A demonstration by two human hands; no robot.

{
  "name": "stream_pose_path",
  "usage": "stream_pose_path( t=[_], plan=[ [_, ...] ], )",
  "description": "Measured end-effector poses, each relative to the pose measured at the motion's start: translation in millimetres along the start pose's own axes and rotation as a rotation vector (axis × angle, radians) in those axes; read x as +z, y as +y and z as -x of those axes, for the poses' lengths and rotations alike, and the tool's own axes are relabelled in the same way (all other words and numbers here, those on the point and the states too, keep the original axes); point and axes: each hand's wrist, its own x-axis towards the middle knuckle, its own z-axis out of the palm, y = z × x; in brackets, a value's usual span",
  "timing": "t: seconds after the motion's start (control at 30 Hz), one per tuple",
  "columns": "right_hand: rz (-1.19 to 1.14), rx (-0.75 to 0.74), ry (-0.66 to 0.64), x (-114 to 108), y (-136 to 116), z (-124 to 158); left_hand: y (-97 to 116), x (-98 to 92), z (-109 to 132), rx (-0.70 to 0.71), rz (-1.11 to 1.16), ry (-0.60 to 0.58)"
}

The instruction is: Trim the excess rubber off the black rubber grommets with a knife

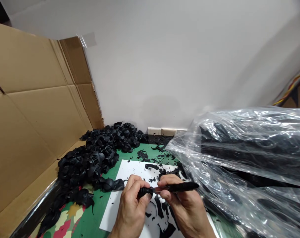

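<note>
Between the thumb and fingers of my left hand [132, 206] is a small ribbed black rubber boot [143, 191]. My right hand [185, 208] is closed round a slim knife with a dark handle [185, 187]; its narrow shaft points left, and its tip meets the boot. Both hands are over a white sheet [115, 206] strewn with black rubber scraps [162, 211]. To the left of my left hand lies another black rubber piece [112, 184]. The knife's very tip is hidden at the boot.
A heap of ribbed black rubber parts [97, 162] covers the left of the green mat [97, 205]. A cardboard panel [36, 92] stands beyond it. At right, a clear plastic bag [251, 155] holds dark parts. A pale wall [164, 66] rises behind.
</note>
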Motion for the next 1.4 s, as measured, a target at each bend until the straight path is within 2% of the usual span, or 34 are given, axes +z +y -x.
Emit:
stream_pose_path(
  t=[0.13, 0.4, 0.47, 0.53, 0.6, 0.63, 0.7, 0.8, 0.9, 0.97, 1.03, 1.13, 1.4],
  plan=[
    [0.031, 0.036, -0.035, -0.2, -0.6, 1.5, -2.2, 0.6, 0.5, 0.003, 0.003, -0.003],
    [0.146, -0.095, -0.067, 3.2, -5.0, 1.8, -6.2, 2.2, 1.8, 0.014, -0.027, -0.001],
    [0.224, -0.157, -0.081, 7.3, -4.5, 4.8, -5.5, 3.5, 1.6, 0.014, -0.009, -0.002],
    [0.340, -0.280, -0.053, 8.6, -2.2, 5.5, -5.8, 5.1, 1.9, 0.013, 0.023, -0.010],
    [0.461, -0.388, -0.008, 4.5, 1.8, 2.0, -6.7, 6.4, 2.6, -0.006, 0.050, -0.008],
    [0.511, -0.389, -0.009, 0.5, 4.4, -1.0, -7.1, 6.8, 2.9, -0.019, 0.061, -0.001],
    [0.542, -0.295, 0.068, -9.0, 9.8, -7.5, -7.0, 6.9, 3.1, -0.044, 0.081, 0.023],
    [0.428, 0.027, 0.176, -18.7, 15.0, -12.8, -4.8, 5.2, 1.6, -0.071, 0.107, 0.041],
    [0.204, 0.403, 0.080, -16.4, 11.5, -11.1, -2.8, 3.2, -0.3, -0.086, 0.119, 0.050],
    [0.066, 0.560, -0.037, -9.2, 4.5, -8.5, -3.2, 2.6, -0.9, -0.081, 0.125, 0.054],
    [0.012, 0.631, -0.116, -0.1, -3.6, -6.3, -4.7, 2.7, -1.0, -0.074, 0.139, 0.057],
    [-0.008, 0.648, -0.172, 11.4, -11.4, -4.4, -6.8, 3.2, -1.0, -0.068, 0.178, 0.059],
    [-0.279, 0.767, -0.147, 14.8, 0.8, 2.5, -3.1, 3.0, -6.1, -0.154, 0.387, 0.082]
  ],
)
